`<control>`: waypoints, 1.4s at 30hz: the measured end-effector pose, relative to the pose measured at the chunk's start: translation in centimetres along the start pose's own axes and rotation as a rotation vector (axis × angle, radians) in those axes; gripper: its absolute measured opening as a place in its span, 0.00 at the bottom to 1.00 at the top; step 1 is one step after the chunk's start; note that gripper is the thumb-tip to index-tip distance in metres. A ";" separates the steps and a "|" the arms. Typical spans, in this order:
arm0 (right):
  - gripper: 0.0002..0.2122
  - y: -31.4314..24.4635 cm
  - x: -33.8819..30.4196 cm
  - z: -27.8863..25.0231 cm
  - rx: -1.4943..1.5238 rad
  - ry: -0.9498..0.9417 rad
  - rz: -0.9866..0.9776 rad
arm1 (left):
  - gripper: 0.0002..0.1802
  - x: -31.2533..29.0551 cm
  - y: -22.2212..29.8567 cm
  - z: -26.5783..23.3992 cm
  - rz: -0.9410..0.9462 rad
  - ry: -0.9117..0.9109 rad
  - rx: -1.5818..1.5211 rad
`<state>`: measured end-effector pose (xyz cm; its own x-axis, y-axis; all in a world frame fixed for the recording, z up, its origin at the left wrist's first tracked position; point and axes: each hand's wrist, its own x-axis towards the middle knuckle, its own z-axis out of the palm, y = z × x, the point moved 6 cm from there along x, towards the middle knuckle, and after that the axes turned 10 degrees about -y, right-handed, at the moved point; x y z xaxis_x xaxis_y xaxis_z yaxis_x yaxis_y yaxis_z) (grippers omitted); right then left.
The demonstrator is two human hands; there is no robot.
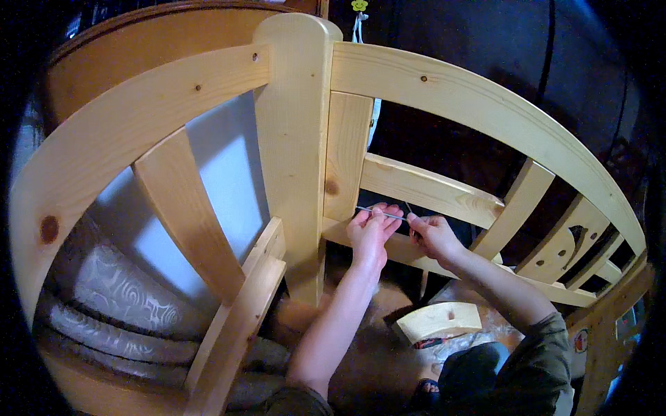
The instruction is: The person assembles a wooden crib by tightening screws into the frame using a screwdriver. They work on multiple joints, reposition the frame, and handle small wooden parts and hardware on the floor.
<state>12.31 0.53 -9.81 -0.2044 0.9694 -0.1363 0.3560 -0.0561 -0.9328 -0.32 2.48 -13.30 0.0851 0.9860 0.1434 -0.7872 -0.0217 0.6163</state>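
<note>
In the head view, working with both hands on a thin metal rod (388, 215), showing it in front of the gap between a short rail (423, 184) and a lower rail (401, 251) of a pale wood frame, just right of a thick post (295, 139)! Pressing the left hand's (369, 229) thumb onto the rod, spreading the fingers half open underneath, facing the palm partly up. Gripping the right end with the right hand (433, 237), curling those fingers nearly closed (hiding the tip, so not telling how it finishes). Slanting the rod slightly down toward the right. Arching overhead with a curved top rail (485, 90), passing a slat (517, 208), then reaching a panel (544, 258) with a smiling cut-out. Looking below now, spotting a curved wood block (433, 319) lying on the floor, with a red-and-black-handled screwdriver (429, 342) at its near edge. Over left, glimpsing a patterned cushion (132, 291) behind the woodwork.
</note>
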 end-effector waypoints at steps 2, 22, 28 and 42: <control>0.20 -0.1 -0.2 -0.3 -0.031 -0.069 -0.047 | 0.09 -0.1 -0.3 0.1 0.032 -0.036 -0.054; 0.16 -4.3 -8.1 -2.6 -0.285 -0.007 -0.443 | 0.14 -4.3 2.6 7.1 0.206 -0.313 0.326; 0.11 -12.4 -6.9 -4.7 -0.745 0.490 -0.869 | 0.14 0.3 7.1 12.4 0.213 -0.382 0.044; 0.10 -14.9 -4.7 -4.9 -0.878 0.546 -0.918 | 0.13 2.7 8.3 11.9 0.241 -0.322 -0.067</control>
<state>12.46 -2.01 6.38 -0.3690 0.5582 0.7432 0.7833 0.6172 -0.0746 0.62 3.00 1.43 0.0720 0.8515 0.5194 -0.8451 -0.2245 0.4852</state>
